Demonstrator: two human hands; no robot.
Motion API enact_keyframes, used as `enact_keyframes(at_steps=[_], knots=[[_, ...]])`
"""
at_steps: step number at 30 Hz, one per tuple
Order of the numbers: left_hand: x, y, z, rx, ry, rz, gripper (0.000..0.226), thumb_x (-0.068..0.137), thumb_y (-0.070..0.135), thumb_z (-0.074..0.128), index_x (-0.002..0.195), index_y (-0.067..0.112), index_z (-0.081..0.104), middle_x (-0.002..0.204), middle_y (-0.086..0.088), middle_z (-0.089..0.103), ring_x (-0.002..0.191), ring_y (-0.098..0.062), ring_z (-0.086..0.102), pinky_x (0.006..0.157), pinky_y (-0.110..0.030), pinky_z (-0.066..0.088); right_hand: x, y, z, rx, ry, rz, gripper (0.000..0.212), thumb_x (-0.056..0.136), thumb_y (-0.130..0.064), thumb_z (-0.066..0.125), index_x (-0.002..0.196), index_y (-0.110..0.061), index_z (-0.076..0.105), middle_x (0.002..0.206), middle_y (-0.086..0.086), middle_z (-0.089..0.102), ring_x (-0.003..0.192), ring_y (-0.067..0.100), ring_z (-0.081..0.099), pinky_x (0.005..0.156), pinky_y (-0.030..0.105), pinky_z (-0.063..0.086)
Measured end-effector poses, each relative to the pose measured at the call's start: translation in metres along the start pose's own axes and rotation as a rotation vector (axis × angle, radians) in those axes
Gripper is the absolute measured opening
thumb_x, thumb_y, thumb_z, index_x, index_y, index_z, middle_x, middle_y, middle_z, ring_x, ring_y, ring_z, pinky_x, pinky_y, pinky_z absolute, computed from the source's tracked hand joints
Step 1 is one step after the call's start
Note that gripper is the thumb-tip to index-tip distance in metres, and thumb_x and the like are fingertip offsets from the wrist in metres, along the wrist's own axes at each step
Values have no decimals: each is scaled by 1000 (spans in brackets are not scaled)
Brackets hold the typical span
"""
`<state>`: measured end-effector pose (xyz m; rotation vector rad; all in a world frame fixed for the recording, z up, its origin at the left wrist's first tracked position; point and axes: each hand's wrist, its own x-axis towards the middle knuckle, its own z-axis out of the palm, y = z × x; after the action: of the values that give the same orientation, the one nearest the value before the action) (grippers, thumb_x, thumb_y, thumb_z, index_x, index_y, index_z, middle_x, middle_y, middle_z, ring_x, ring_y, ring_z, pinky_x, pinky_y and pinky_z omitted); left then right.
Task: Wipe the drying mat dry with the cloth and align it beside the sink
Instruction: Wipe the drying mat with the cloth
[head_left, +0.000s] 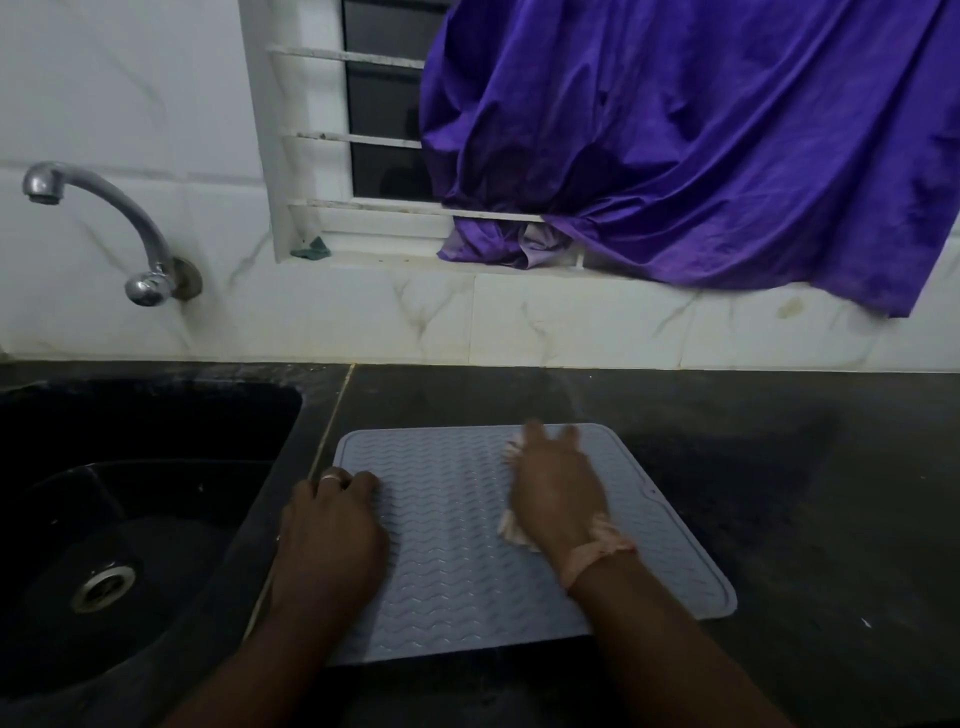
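One mat (457, 540), one cloth (514, 530), one sink (156, 415), one tap (104, 218) and my two hands are in view. The grey-blue mat with its wavy ridges lies flat on the dark counter (779, 467) in the lower middle of the frame, just right of the sink, its left edge near the counter's seam and turned a little askew.

My left hand (332, 535) rests on the mat's left edge, fingers curled down onto it, a ring on one finger.

My right hand (556, 493) lies flat on the pale cloth at the mat's upper right, fingers spread fairly wide and blurred; the cloth peeks out on both sides beneath the palm.

In the upper right, one purple curtain (701, 156) hangs over the window (384, 130); the tap is at the upper left.
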<state>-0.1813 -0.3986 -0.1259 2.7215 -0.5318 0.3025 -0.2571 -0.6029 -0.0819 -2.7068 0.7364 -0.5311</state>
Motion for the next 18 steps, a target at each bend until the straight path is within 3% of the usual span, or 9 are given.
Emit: enact_keyframes(at_steps=[2, 4, 7, 11, 18], knots=[[-2, 1, -2, 17, -2, 2, 47, 90, 32, 49, 137, 32, 50, 138, -1, 49, 121, -25, 44, 101, -42, 41, -3, -50, 27, 69, -51, -150, 53, 93, -12, 61, 143, -23, 44, 144, 22, 38, 110, 36, 61, 88, 43, 55], [-4, 0, -3, 60, -4, 18, 46, 87, 42, 57, 131, 31, 51, 135, -1, 50, 118, -26, 45, 97, -41, 42, -6, -88, 54, 101, -89, -277, 45, 95, -17, 58, 139, -24, 49, 142, 22, 38, 110, 39, 57, 88, 46, 52], [-3, 0, 0, 78, -24, 0, 50, 88, 48, 58, 134, 31, 50, 141, -1, 48, 123, -26, 44, 100, -41, 42, 5, -99, 74, 92, -87, -294, 35, 98, -22, 52, 133, -23, 56, 133, 19, 44, 109, 39, 54, 84, 45, 50], [4, 1, 1, 49, -69, -44, 51, 93, 35, 50, 144, 35, 43, 152, 0, 39, 134, -25, 37, 110, -44, 37, 40, -47, 66, -13, -39, -190, 33, 99, -23, 50, 132, -22, 57, 135, 19, 44, 113, 38, 55, 88, 43, 51], [6, -1, 5, 62, -57, -51, 53, 88, 24, 52, 140, 34, 50, 148, 1, 44, 129, -27, 40, 108, -46, 38, 79, 64, 32, -125, -12, 91, 29, 97, -26, 56, 125, -20, 57, 135, 17, 53, 115, 37, 58, 90, 44, 53]])
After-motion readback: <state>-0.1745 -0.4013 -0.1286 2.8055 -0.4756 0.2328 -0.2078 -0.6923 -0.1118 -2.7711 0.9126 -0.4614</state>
